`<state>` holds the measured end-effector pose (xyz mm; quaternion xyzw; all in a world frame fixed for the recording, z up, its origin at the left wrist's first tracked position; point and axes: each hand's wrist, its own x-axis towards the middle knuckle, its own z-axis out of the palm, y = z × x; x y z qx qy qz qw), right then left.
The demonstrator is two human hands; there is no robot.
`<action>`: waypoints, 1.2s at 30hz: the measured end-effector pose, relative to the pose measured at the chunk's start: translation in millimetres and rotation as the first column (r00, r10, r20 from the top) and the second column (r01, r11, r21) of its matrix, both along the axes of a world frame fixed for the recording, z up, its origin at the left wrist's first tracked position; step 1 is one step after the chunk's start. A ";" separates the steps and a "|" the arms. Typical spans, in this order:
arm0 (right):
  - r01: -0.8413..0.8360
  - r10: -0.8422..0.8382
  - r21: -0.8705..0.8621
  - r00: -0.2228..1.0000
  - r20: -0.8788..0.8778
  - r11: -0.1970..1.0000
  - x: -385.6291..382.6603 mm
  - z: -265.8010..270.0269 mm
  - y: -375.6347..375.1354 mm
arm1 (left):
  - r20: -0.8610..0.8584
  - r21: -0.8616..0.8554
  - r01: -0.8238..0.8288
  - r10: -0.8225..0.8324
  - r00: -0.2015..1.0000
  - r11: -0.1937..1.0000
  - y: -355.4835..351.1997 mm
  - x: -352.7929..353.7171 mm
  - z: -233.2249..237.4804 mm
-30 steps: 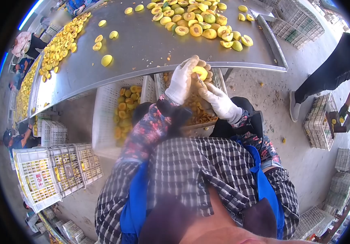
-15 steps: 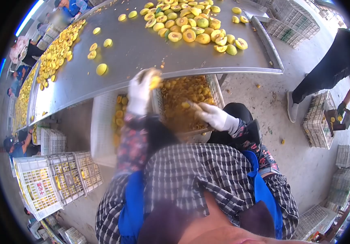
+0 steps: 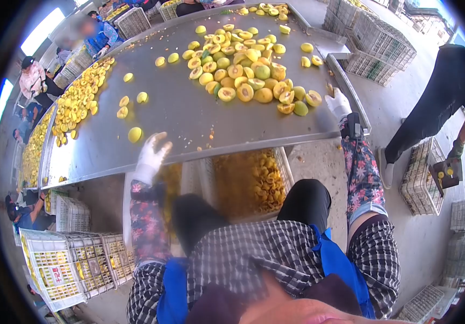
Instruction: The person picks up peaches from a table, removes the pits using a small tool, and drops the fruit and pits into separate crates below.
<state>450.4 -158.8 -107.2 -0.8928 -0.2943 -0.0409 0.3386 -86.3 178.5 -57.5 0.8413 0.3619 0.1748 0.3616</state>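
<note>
A: Your left hand (image 3: 152, 155), fingers parted and no fruit visible in it, is over the counter (image 3: 184, 124)'s front edge; I cannot tell whether your right hand (image 3: 338, 103), near the right edge, grips anything.
B: The halved fruit (image 3: 245, 75) lies heaped just left of that one, so a low, gentle reach probably suits you best.
A: Mind the raised rim (image 3: 349, 92) on your right, and the crate (image 3: 285, 168) below the front edge

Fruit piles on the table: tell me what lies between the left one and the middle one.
Several loose fruit pieces, scattered on the metal table, as the head view shows.
</note>
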 end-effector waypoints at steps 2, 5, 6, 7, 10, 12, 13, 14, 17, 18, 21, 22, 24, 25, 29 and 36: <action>0.055 -0.061 -0.049 0.989 -0.135 0.997 26.3 -29.0 14.3 | 0.012 -0.177 0.047 -0.045 0.999 0.983 1.2 29.7 2.1; -0.068 0.101 0.136 0.963 -0.248 0.988 29.9 -48.4 57.1 | 0.035 -0.263 0.091 -0.085 0.996 0.961 28.3 65.2 -7.6; -0.117 0.103 -0.047 0.967 -0.231 0.992 3.2 -17.4 68.5 | 0.039 -0.259 0.103 -0.096 0.995 0.960 44.6 74.1 -13.9; -0.185 0.185 0.031 0.919 -0.347 0.982 -19.0 0.2 77.8 | 0.060 -0.260 0.073 -0.059 0.996 0.963 63.7 84.0 -21.0; -0.504 0.471 -0.039 0.829 -0.301 0.863 -81.7 49.1 98.3 | 0.168 -0.365 -0.037 0.106 0.980 0.930 128.4 118.8 -60.2; -0.624 0.578 -0.117 0.768 -0.276 0.773 -84.4 25.8 122.1 | 0.305 -0.390 -0.008 0.138 0.942 0.921 146.2 152.7 -70.9; -0.604 0.568 -0.084 0.782 -0.257 0.793 -74.5 19.9 129.8 | 0.413 -0.414 0.027 0.162 0.896 0.910 157.0 171.6 -83.6; -0.586 0.559 -0.049 0.793 -0.242 0.809 -65.6 12.7 135.2 | 0.511 -0.435 0.060 0.191 0.838 0.898 168.0 185.4 -97.6; -0.135 0.135 -0.042 0.991 -0.011 0.990 2.1 43.1 141.3 | 0.260 -0.054 -0.045 0.058 0.964 0.997 182.6 214.9 -114.2; -0.069 0.069 -0.011 0.994 0.084 0.998 34.1 46.3 136.2 | 0.147 0.111 -0.048 0.032 0.989 0.993 185.8 217.5 -119.0; 0.054 -0.040 -0.064 0.979 0.202 0.996 150.7 7.6 125.5 | 0.249 0.039 0.009 -0.018 0.968 0.999 211.5 233.0 -125.8; 0.125 -0.100 -0.097 0.967 0.233 0.987 167.2 -2.3 127.8 | 0.174 0.095 0.006 -0.023 0.984 0.995 213.9 235.5 -120.1; 0.034 -0.035 0.022 0.999 0.041 0.999 186.0 -24.9 148.4 | 0.063 0.214 0.008 -0.023 0.998 0.977 212.7 243.7 -108.6; -0.001 0.006 0.082 0.998 -0.055 0.997 186.1 -33.1 159.0 | 0.063 0.229 0.004 -0.019 0.998 0.973 207.5 247.6 -101.2; -0.128 0.124 0.035 0.987 0.101 0.991 134.8 -37.1 230.0 | 0.013 0.242 0.159 -0.167 0.986 0.957 225.4 263.3 -106.0; -0.368 0.367 0.004 0.929 0.044 0.930 47.6 -29.6 281.9 | -0.319 0.299 0.161 -0.061 0.946 0.940 173.7 267.0 -68.2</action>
